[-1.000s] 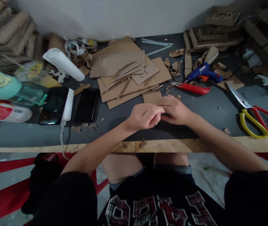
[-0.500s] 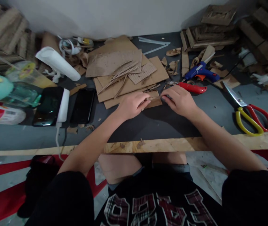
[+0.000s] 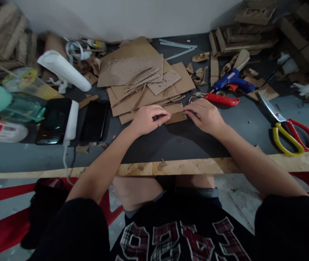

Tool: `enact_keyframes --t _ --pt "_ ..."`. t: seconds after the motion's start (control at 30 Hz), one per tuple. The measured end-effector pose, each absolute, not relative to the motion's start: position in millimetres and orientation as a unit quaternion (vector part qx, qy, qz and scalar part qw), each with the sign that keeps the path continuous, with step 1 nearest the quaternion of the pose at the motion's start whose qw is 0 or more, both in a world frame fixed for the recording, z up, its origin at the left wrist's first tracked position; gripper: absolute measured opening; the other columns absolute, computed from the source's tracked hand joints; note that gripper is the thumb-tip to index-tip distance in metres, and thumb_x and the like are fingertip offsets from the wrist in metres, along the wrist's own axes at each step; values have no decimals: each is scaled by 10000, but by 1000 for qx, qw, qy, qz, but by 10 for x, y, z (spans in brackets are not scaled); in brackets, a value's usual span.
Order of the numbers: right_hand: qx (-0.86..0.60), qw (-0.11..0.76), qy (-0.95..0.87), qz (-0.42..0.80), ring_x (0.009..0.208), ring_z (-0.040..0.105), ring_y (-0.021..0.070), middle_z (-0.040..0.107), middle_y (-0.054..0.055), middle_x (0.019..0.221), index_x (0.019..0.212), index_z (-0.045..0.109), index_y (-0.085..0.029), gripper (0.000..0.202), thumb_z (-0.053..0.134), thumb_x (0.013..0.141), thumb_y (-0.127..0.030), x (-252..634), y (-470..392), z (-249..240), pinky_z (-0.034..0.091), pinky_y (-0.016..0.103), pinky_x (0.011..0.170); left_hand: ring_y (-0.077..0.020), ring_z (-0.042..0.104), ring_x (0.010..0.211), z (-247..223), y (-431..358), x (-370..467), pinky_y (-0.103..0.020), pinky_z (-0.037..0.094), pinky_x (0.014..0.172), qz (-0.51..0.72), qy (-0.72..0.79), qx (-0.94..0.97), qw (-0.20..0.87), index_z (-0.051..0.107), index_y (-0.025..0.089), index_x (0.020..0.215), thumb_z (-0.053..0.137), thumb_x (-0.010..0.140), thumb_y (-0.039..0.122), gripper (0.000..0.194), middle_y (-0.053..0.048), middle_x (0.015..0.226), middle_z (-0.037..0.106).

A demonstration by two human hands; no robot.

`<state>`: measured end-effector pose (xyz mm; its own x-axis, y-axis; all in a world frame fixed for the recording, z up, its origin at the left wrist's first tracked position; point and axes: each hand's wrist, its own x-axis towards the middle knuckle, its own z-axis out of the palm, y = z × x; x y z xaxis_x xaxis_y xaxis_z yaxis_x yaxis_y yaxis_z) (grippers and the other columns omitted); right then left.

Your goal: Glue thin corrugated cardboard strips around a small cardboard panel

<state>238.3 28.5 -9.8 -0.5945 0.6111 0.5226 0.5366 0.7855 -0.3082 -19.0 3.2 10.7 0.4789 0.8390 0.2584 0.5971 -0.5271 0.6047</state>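
Your grip's a pinch on both sides: left hand (image 3: 150,119) and right hand (image 3: 205,115) each have one end of the thin brown corrugated cardboard strip (image 3: 177,113). It's right between them, long axis left-right, neither hand nearer, over the small flat brown cardboard rectangle (image 3: 174,107). Way off left, your clear plastic cup with yellow print (image 3: 26,78) seems to have pale yellow drink in it.

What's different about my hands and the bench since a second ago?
Your left hand and right hand have moved apart sideways, revealing a thin corrugated strip held between them over the small cardboard piece. The scissors, glue gun and red cutter stayed put.
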Motion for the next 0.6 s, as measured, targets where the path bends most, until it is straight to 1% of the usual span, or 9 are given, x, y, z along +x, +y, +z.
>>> enact_keyframes --t 0.07,0.13,0.17,0.23,0.3,0.33,0.47,0.6 --pt "-322 324 -887 72 917 654 227 737 77 949 1057 710 -204 241 494 975 -271 2381 280 -104 526 375 841 -125 614 698 96 29 -200 -245 480 686 267 447 825 219 747 205 1047 572 932 464 333 -50 924 740" --pt "-325 324 -885 77 917 657 230 742 75 944 1056 716 -205 238 505 971 -274 2380 278 -109 530 381 836 -131 601 707 83 38 -214 -258 486 705 263 460 823 206 708 210 1153 564 932 490 385 -60 955 727" --pt "-326 322 -885 78 917 659 229 744 71 944 1054 718 -208 239 504 972 -276 2380 278 -111 532 382 837 -134 603 722 74 46 -221 -264 489 716 260 464 823 199 703 212 1167 550 938 495 395 -67 978 721" --pt "-328 319 -886 79 916 668 221 748 59 941 1053 720 -216 241 501 977 -280 2381 280 -112 534 377 841 -138 614 747 56 64 -233 -276 492 739 252 463 828 192 737 218 1090 526 948 500 380 -72 1004 717" --pt "-330 325 -883 77 897 681 210 755 49 927 1041 727 -224 234 512 975 -285 2382 281 -111 539 365 831 -143 634 766 39 72 -237 -284 492 753 242 457 834 194 772 219 962 516 950 513 390 -64 980 724" --pt "-336 329 -879 73 881 687 207 758 46 920 1033 731 -226 229 520 971 -288 2383 281 -110 542 359 816 -145 642 766 31 69 -234 -283 491 747 239 455 835 197 778 218 928 518 946 523 401 -59 960 728" --pt "-368 331 -867 60 830 704 197 772 47 919 1009 748 -223 226 542 959 -300 2380 266 -110 548 332 764 -140 660 759 9 31 -205 -265 489 721 253 444 839 185 788 225 898 536 933 541 406 -43 921 739" --pt "-375 338 -861 69 766 707 181 775 56 904 991 758 -205 219 561 942 -286 2365 249 -128 544 301 710 -134 675 778 -10 17 -201 -254 499 746 281 432 841 162 790 218 892 518 942 548 430 -46 908 743"
